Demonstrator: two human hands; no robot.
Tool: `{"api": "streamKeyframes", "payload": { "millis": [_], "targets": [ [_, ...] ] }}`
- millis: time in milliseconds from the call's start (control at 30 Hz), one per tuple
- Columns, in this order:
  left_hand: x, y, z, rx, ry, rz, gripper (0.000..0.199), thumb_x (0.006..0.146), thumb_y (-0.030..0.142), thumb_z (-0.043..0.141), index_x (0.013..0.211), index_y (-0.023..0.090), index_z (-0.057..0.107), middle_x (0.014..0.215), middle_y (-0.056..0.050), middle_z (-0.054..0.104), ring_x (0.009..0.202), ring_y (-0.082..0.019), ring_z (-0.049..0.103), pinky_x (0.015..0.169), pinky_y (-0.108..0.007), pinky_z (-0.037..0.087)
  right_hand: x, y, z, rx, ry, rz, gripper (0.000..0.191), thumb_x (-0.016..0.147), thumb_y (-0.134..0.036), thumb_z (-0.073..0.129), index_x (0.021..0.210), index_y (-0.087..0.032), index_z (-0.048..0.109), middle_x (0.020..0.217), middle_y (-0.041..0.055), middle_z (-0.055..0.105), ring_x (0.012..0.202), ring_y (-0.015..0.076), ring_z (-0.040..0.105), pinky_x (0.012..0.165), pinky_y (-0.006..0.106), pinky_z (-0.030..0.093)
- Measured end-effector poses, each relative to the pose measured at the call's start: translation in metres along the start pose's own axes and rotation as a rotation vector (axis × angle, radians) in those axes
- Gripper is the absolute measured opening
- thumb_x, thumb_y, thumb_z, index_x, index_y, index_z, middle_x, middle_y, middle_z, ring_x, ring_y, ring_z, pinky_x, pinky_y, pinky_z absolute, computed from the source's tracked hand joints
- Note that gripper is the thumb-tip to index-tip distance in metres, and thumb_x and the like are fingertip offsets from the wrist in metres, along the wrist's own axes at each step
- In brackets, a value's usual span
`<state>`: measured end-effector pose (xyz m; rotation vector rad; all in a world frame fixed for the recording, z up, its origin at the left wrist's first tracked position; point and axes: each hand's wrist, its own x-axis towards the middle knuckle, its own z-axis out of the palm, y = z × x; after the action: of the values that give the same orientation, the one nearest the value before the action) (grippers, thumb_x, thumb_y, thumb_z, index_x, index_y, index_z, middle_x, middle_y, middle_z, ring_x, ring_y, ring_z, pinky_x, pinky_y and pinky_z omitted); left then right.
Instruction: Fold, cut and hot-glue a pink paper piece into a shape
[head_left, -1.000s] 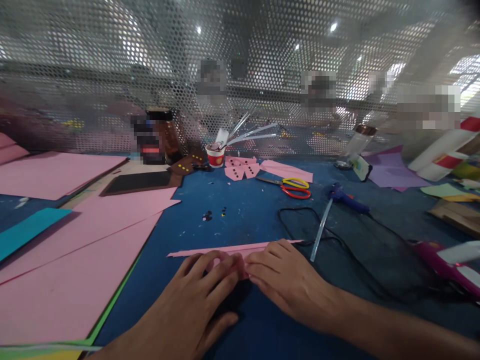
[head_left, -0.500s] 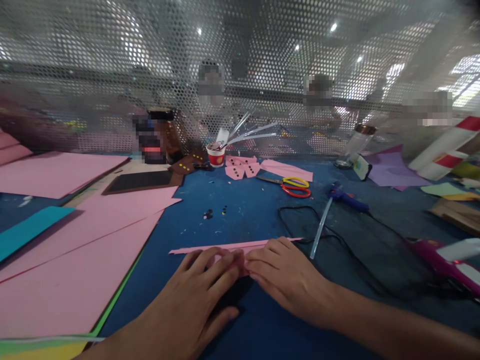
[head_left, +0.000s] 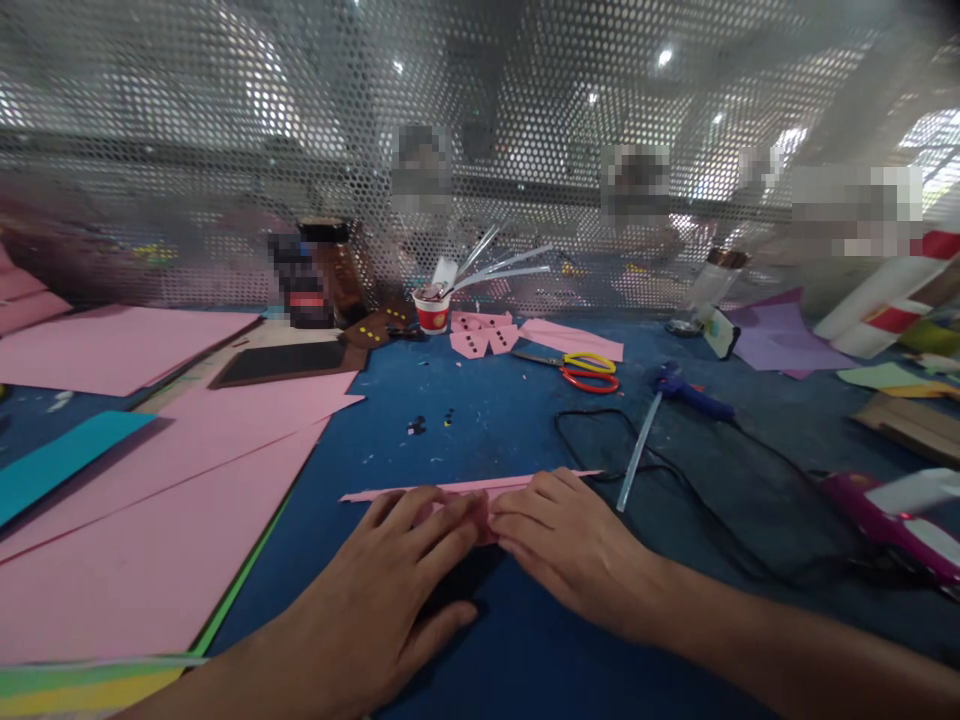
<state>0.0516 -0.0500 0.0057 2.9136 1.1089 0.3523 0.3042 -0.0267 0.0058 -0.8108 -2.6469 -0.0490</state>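
Observation:
A narrow folded piece of pink paper (head_left: 517, 483) lies across the blue table in front of me, its middle covered by my hands. My left hand (head_left: 409, 570) rests its fingertips on the paper's near side, thumb stretched out well apart from the fingers. From the other side, my right hand (head_left: 566, 550) has its fingers pressed together on the paper, its thumb hidden underneath. The fingertips of both hands almost meet at the paper's middle.
Pink sheets (head_left: 127, 560) and a teal strip (head_left: 67, 460) cover the left. Beyond my hands lie scissors (head_left: 589, 372), a spotted pink cutout (head_left: 484, 333) and a red cup (head_left: 432, 312). A blue glue gun (head_left: 694, 393) with its black cord (head_left: 690, 500) occupies the right. Perforated metal (head_left: 487, 90) stands behind.
Both hands stay on the folded pink paper, with only a very slight shift of the fingers. The view has moved a little.

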Motion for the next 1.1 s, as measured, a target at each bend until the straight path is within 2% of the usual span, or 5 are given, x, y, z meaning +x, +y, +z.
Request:
{"api": "streamKeyframes", "payload": {
  "millis": [300, 500, 700, 867, 1100],
  "targets": [
    [0.001, 0.001, 0.002, 0.067, -0.003, 0.02, 0.054, 0.097, 0.051, 0.049, 0.145, 0.027, 0.044, 0.142, -0.004, 0.056, 0.125, -0.028, 0.049, 0.103, -0.047, 0.037, 0.0, 0.001, -0.004, -0.019, -0.04, -0.015, 0.019, 0.1, -0.022, 0.051, 0.112, -0.019, 0.064, 0.11, 0.0052, 0.07, 0.097, 0.0196, 0.057, 0.088, 0.037, 0.042],
    [0.002, 0.005, -0.001, 0.08, 0.021, 0.006, 0.045, 0.094, 0.044, 0.057, 0.135, 0.026, 0.054, 0.137, -0.007, 0.058, 0.122, -0.028, 0.053, 0.104, -0.045, 0.042, -0.001, 0.002, -0.002, -0.036, -0.031, -0.03, 0.017, 0.099, -0.022, 0.053, 0.111, -0.019, 0.064, 0.111, 0.0057, 0.069, 0.097, 0.0191, 0.057, 0.086, 0.036, 0.041],
    [0.0, 0.004, 0.001, 0.133, 0.048, 0.05, 0.045, 0.096, 0.044, 0.056, 0.136, 0.026, 0.053, 0.134, -0.008, 0.06, 0.122, -0.028, 0.055, 0.109, -0.049, 0.04, -0.001, 0.002, -0.001, -0.062, -0.023, -0.052, 0.018, 0.1, -0.022, 0.05, 0.11, -0.018, 0.064, 0.112, 0.0065, 0.069, 0.094, 0.0202, 0.056, 0.082, 0.037, 0.038],
    [0.0, 0.009, 0.0, 0.185, 0.125, 0.045, 0.031, 0.094, 0.038, 0.058, 0.121, 0.023, 0.063, 0.134, -0.011, 0.057, 0.122, -0.031, 0.053, 0.106, -0.051, 0.043, -0.001, 0.002, -0.002, -0.075, -0.021, -0.062, 0.015, 0.1, -0.021, 0.05, 0.106, -0.018, 0.063, 0.11, 0.0062, 0.068, 0.095, 0.0196, 0.055, 0.083, 0.037, 0.037],
    [0.004, 0.015, -0.006, 0.209, 0.096, 0.131, 0.023, 0.097, 0.029, 0.054, 0.113, 0.015, 0.065, 0.11, -0.007, 0.067, 0.112, -0.026, 0.057, 0.106, -0.045, 0.041, -0.001, 0.0, -0.002, -0.131, -0.048, -0.07, 0.014, 0.1, -0.021, 0.05, 0.106, -0.018, 0.062, 0.113, 0.0061, 0.067, 0.094, 0.0209, 0.054, 0.08, 0.037, 0.035]
  ]
}}
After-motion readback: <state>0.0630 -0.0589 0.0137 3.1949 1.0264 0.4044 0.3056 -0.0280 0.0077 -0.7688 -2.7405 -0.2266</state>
